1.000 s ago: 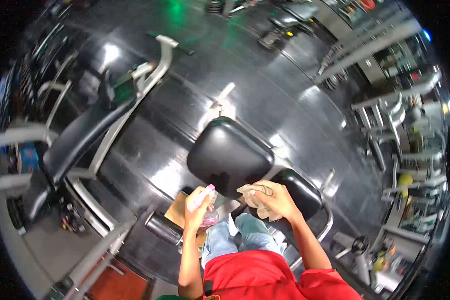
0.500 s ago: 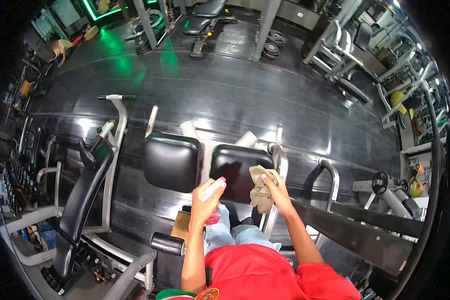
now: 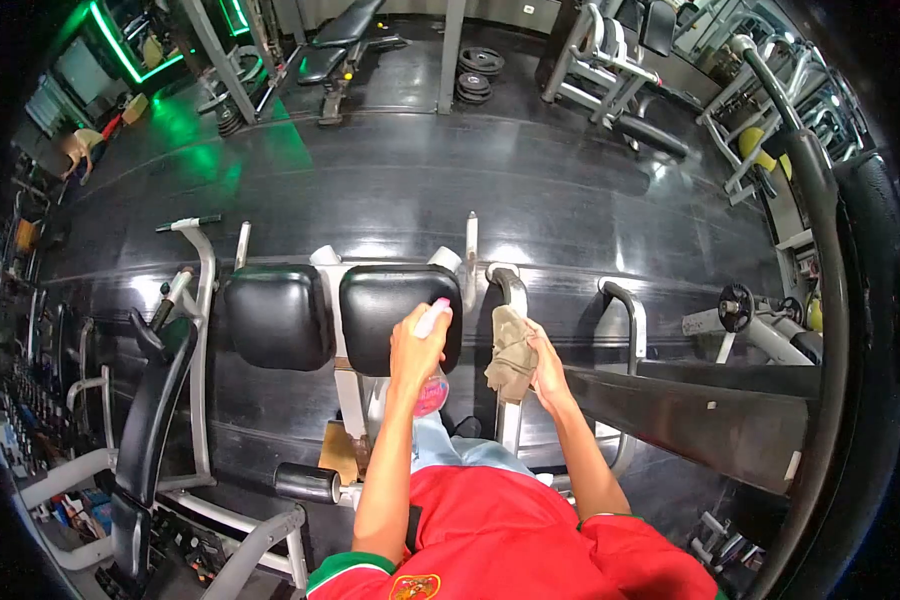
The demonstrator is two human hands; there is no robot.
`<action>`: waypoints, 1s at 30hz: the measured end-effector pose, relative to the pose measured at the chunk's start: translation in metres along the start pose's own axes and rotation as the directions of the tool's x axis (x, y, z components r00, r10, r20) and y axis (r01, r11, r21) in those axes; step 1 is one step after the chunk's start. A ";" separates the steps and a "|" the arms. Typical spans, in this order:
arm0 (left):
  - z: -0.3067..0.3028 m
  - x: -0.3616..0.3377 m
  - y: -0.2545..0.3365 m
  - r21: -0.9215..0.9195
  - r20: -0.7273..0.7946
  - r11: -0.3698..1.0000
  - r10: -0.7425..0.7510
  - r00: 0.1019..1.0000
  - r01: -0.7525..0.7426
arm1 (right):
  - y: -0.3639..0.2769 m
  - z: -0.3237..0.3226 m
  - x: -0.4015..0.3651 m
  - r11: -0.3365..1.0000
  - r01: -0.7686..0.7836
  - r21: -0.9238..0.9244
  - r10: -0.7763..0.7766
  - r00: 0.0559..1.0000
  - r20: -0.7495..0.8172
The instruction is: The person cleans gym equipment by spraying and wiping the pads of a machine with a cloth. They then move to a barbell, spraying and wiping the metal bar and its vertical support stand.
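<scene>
In the head view, the left hand (image 3: 417,350) has its fingers wrapped round the neck of a spray bottle (image 3: 432,388), over the near right corner of a black pad (image 3: 400,318); the right hand (image 3: 547,370) grasps a beige cloth (image 3: 511,352), fingers bent against its right edge.

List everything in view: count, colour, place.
Spray bottle: 1, pink, left hand
Cloth: 1, tan, right hand
Seat pads: 2, black, ahead, side by side
Roller pad: 1, black, lower left
Long backrest: 1, black, left
Weight plates: several, dark, top centre
Ball: at least 1, yellow, far right
Other machines: several, grey and black, around; uncountable
Floor: 1, black, beneath
Other person: 1, far upper left
Shirt: 1, red, bottom
Hands: 2, bare, centre
</scene>
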State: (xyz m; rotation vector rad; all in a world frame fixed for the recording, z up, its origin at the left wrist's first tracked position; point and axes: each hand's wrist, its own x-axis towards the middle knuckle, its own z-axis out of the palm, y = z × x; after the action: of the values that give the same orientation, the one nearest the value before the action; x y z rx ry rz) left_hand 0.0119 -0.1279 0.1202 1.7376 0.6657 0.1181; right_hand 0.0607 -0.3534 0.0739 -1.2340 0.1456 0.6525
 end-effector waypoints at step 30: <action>0.049 0.159 -0.008 -0.239 0.303 0.905 -0.274 0.912 0.352 | 0.001 0.017 0.096 0.957 0.121 -0.263 -0.244 0.825 -0.509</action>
State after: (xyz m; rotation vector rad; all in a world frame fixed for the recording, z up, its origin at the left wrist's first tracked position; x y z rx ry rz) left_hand 0.1610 -0.0915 0.0564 1.3134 0.6866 -0.2302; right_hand 0.1335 -0.3008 0.0366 -1.6057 0.4260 0.1351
